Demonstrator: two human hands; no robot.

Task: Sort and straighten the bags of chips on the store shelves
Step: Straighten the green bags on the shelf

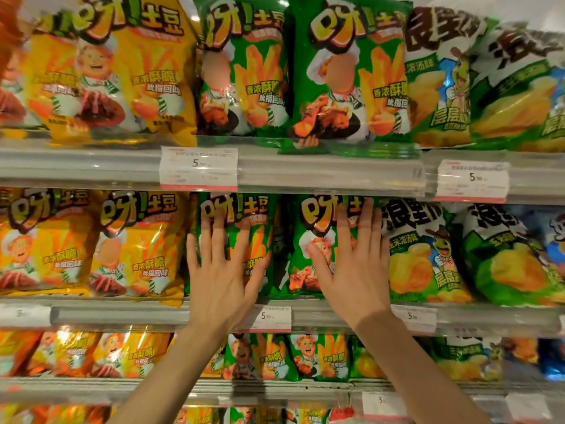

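Two green chip bags stand side by side on the middle shelf. My left hand (pixel 221 267) lies flat with spread straight fingers on the front of the left green bag (pixel 244 215). My right hand (pixel 351 264) presses flat against the right green bag (pixel 308 240), fingers straight and pointing up. Neither hand grips anything. Both bags stand upright; a dark gap shows between them.
Yellow bags (pixel 137 243) fill the middle shelf to the left, green-and-white corn bags (pixel 419 252) to the right. The upper shelf (pixel 305 172) holds the same rows, one green bag (pixel 351 75) overhanging its edge. Price tags (pixel 198 169) hang on the rails. Lower shelves hold smaller bags.
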